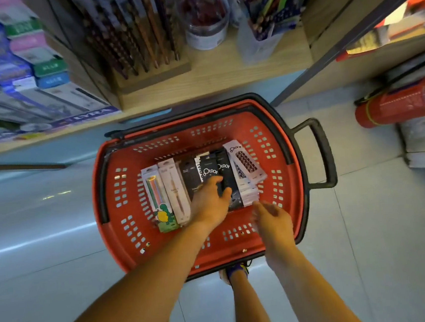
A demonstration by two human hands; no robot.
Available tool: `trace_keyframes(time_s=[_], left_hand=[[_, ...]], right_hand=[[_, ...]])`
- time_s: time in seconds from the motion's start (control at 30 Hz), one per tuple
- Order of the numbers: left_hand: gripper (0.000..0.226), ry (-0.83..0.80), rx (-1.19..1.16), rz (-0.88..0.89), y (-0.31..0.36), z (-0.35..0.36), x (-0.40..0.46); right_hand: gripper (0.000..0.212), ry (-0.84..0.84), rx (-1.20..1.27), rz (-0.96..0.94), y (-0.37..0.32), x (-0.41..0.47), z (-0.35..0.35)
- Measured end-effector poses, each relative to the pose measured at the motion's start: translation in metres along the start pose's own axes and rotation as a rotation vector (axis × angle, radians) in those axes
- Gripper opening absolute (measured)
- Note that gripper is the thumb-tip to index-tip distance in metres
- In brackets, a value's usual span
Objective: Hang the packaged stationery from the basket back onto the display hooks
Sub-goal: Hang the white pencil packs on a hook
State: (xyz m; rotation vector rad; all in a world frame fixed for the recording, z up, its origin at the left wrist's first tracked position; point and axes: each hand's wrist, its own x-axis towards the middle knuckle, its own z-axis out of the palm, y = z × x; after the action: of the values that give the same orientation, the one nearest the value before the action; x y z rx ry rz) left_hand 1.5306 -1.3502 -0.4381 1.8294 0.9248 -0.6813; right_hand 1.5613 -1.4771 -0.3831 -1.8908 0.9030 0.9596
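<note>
A red perforated plastic shopping basket [239,238] with black rim and handle stands on the pale tiled floor, just in front of a light wooden display shelf [224,74], and holds a row of flat packaged stationery [172,190] lying side by side across its bottom. The left hand [210,200] reaches into the basket and curls thumb and fingers around a black "DotDot" pack [224,175] in the middle of the row. The right hand [271,217] hovers over the basket's near right side, fingers loosely spread, holding nothing.
</note>
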Motion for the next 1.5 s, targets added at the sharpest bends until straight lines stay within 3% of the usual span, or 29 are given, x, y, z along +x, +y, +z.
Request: trace_keyframes(time_s=[0.1, 0.2, 0.37, 0.43, 0.53, 0.67, 0.77, 0.87, 0.93, 1.03, 1.2, 1.3, 1.43, 1.5], left_hand=[[0.053, -0.127, -0.27, -0.231, 0.0, 0.037, 0.027], [0.066, -0.161, -0.462, -0.4, -0.008, 0.069, 0.066], [0.126, -0.119, -0.803, -0.522, -0.045, 0.128, 0.148], [0.119, -0.127, -0.839, -0.522, -0.036, 0.126, 0.15], [0.085, -0.145, -0.828, -0.48, -0.021, 0.119, 0.145], [0.08, -0.121, -0.88, -0.524, -0.02, 0.112, 0.147], [0.047, -0.17, -0.927, -0.554, -0.019, 0.108, 0.149], [0.052, -0.209, -0.936, -0.599, -0.012, 0.101, 0.146], [0.056, -0.234, -0.953, -0.611, -0.007, 0.094, 0.145], [0.052, -0.252, -0.923, -0.596, -0.002, 0.083, 0.132], [0.051, -0.317, -0.906, -0.563, 0.001, 0.056, 0.068], [0.048, -0.421, -0.921, -0.534, 0.01, 0.02, 0.005], [0.065, -0.48, -1.08, -0.384, 0.037, -0.038, -0.098], [0.065, -0.477, -1.166, -0.285, 0.062, -0.072, -0.161]], right_hand=[[0.047, 0.063, 0.006, 0.054, -0.017, 0.061, 0.014], [0.057, 0.041, 0.016, 0.112, -0.025, 0.11, 0.022], [0.054, -0.088, 0.1, 0.154, -0.015, 0.173, 0.042], [0.056, -0.103, 0.078, 0.137, -0.004, 0.19, 0.051], [0.048, -0.113, 0.088, 0.127, 0.004, 0.2, 0.053], [0.045, -0.072, 0.116, 0.128, 0.003, 0.202, 0.052], [0.044, -0.007, 0.078, 0.127, -0.003, 0.198, 0.053], [0.031, -0.06, 0.095, 0.092, -0.008, 0.191, 0.055], [0.034, -0.084, 0.1, 0.063, -0.011, 0.188, 0.056], [0.044, -0.154, 0.096, 0.034, -0.014, 0.175, 0.053], [0.03, -0.327, 0.126, 0.045, -0.019, 0.111, 0.017], [0.021, -0.379, 0.165, 0.088, -0.023, 0.039, -0.015], [0.05, -0.399, 0.197, 0.05, -0.041, -0.089, -0.052], [0.045, -0.439, 0.203, -0.006, -0.06, -0.159, -0.073]])
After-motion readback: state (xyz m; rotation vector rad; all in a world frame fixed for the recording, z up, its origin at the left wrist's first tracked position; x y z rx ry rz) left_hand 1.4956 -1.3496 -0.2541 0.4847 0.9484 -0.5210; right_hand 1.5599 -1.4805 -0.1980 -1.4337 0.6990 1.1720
